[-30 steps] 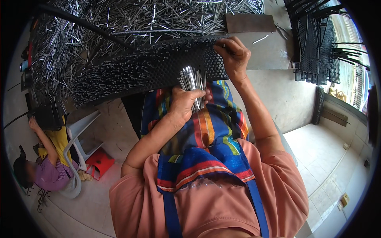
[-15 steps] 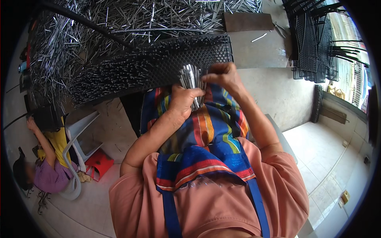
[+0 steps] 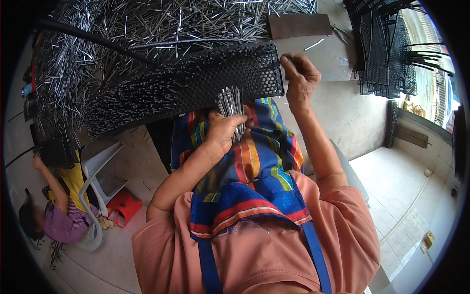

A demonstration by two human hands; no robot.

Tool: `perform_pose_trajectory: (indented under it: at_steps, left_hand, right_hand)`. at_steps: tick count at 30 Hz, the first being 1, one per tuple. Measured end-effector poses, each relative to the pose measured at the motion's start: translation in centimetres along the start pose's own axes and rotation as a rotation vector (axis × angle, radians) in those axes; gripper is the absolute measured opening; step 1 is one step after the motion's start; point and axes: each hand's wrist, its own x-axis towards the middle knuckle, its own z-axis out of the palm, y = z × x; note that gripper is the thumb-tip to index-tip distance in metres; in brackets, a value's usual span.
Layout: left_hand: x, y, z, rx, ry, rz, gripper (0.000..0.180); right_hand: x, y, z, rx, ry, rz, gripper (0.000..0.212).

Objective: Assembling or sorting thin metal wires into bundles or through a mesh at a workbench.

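Note:
My left hand [image 3: 223, 130] is wrapped round a bundle of thin silvery metal strips [image 3: 229, 104], held upright above my lap. Their upper ends fan out just in front of a long black perforated rack [image 3: 248, 78]. Many small metal pieces stand in the rack's holes on its left and middle parts, while bare holes show toward its right end. At that right end is my right hand [image 3: 300, 82], thumb and forefinger pinched together close to the rack's edge. Whatever sits between those fingertips is too small to make out.
Behind the rack spreads a large heap of loose metal strips [image 3: 147, 24]. A brown plate [image 3: 299, 26] and pliers [image 3: 341, 34] lie to its right. Black mesh racks [image 3: 382, 54] stand at far right. Another person [image 3: 66, 215] is at left, near a red container [image 3: 123, 207].
My right hand has moved away from the bundle, up and right to the rack's right end. My left hand still grips the strips, slightly lower and to the left.

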Motion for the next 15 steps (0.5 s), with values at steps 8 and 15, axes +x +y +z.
perform_pose_trajectory:
  at_steps: [8, 15]
  left_hand:
    - [0.1, 0.6, 0.3, -0.008, -0.016, -0.011, 0.021]
    - [0.3, 0.9, 0.6, -0.005, -0.029, -0.001, 0.019]
  right_hand:
    - [2.2, 2.4, 0.3, -0.288, -0.168, -0.38, 0.013]
    - [2.0, 1.9, 1.1, -0.467, -0.18, -0.369, 0.013]
